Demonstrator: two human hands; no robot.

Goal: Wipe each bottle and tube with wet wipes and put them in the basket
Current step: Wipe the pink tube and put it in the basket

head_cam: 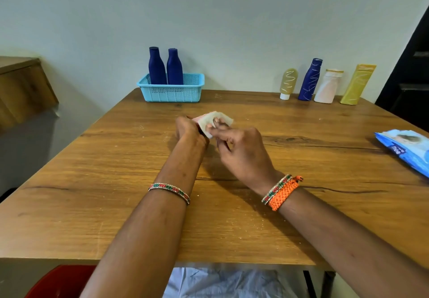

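Over the middle of the wooden table (116, 205), my left hand (188, 129) grips a small pink item (197, 118), mostly hidden by the hand and the wipe. My right hand (241, 151) presses a white wet wipe (217, 121) against it, fingers behind the thin sheet. A light blue basket (171, 92) at the back holds two dark blue bottles (157, 65) (174, 67) upright. Along the back right stand a beige tube (288, 83), a streaked blue bottle (310, 79), a pale pink bottle (327, 86) and a yellow tube (357, 84).
A blue wet-wipe pack (405, 148) lies at the table's right edge. A wooden cabinet (21, 89) stands to the left, and a dark doorway (411, 72) is at the right. A red seat (60, 281) shows below the table's front edge.
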